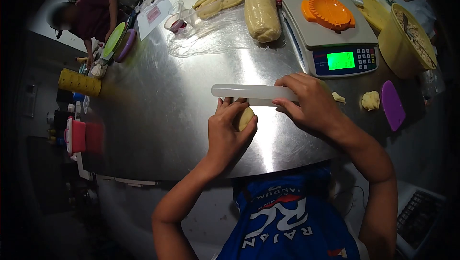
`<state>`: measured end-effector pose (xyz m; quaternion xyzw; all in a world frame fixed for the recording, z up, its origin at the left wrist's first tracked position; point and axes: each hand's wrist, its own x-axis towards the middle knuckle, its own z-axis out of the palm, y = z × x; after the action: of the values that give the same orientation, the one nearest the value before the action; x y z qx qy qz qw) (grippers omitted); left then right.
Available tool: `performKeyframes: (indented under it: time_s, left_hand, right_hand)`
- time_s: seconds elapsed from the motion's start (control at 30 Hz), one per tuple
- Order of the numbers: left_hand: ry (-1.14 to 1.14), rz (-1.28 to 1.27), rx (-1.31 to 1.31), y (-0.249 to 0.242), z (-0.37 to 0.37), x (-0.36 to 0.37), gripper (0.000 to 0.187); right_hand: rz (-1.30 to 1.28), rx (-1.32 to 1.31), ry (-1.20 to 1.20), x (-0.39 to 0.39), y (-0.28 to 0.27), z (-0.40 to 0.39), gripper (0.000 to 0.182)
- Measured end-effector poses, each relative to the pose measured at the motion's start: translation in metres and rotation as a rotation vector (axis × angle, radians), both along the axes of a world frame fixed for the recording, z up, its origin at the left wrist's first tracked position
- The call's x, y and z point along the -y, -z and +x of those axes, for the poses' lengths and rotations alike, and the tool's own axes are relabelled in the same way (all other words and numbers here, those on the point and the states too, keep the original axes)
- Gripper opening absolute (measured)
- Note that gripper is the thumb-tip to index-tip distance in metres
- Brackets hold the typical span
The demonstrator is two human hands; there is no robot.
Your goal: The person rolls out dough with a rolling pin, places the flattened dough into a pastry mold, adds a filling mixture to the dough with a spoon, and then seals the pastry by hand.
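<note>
Whitish rolling pin has one end clamped in the right hand's fingers. Left hand has its fingers curled round a dough piece, right on the steel table.

We have open steel tabletop left of our left hand, while a digital scale blocks beyond our right hand.
</note>
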<state>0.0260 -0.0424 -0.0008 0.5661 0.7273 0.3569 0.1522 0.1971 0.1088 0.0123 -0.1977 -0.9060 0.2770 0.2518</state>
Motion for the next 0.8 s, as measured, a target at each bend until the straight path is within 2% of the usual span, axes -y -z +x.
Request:
performKeyframes:
  time_s: [0.07, 0.17, 0.23, 0.27, 0.33, 0.43, 0.67, 0.73, 0.77, 0.8]
  left_hand:
    - [-0.011, -0.013, 0.055, -0.001, 0.001, 0.002, 0.031]
    - [0.032, 0.025, -0.066, 0.0, 0.002, 0.002, 0.037]
    - [0.105, 0.014, -0.299, -0.002, 0.003, 0.0, 0.044]
    - [0.103, 0.014, -0.297, -0.001, 0.0, -0.001, 0.044]
    - [0.266, -0.094, -0.449, 0.0, -0.009, -0.01, 0.058]
    - [0.352, -0.199, -0.551, -0.009, -0.001, -0.019, 0.068]
    - [0.345, -0.202, -0.615, -0.003, 0.005, -0.023, 0.083]
    - [0.399, -0.107, -0.53, -0.006, 0.002, -0.022, 0.085]
    - [0.436, -0.153, -0.454, -0.007, -0.005, -0.02, 0.075]
    - [0.427, -0.147, -0.455, -0.008, -0.008, -0.012, 0.075]
  right_hand:
    - [-0.006, -0.007, -0.003, 0.0, 0.002, 0.001, 0.029]
    - [-0.013, -0.002, 0.034, -0.003, 0.005, 0.001, 0.028]
    - [-0.035, -0.033, 0.056, -0.006, 0.006, 0.001, 0.027]
    - [-0.062, -0.064, 0.07, -0.007, 0.005, 0.001, 0.026]
    - [-0.044, -0.081, 0.072, -0.007, 0.004, 0.001, 0.026]
    - [-0.038, -0.094, 0.078, -0.007, 0.003, 0.002, 0.025]
    - [-0.068, -0.094, 0.074, -0.006, 0.0, 0.001, 0.025]
    - [-0.069, -0.1, 0.057, -0.007, 0.002, -0.001, 0.025]
    - [-0.079, -0.096, 0.047, -0.008, 0.004, -0.002, 0.025]
    - [-0.072, -0.096, 0.038, -0.009, 0.005, -0.002, 0.025]
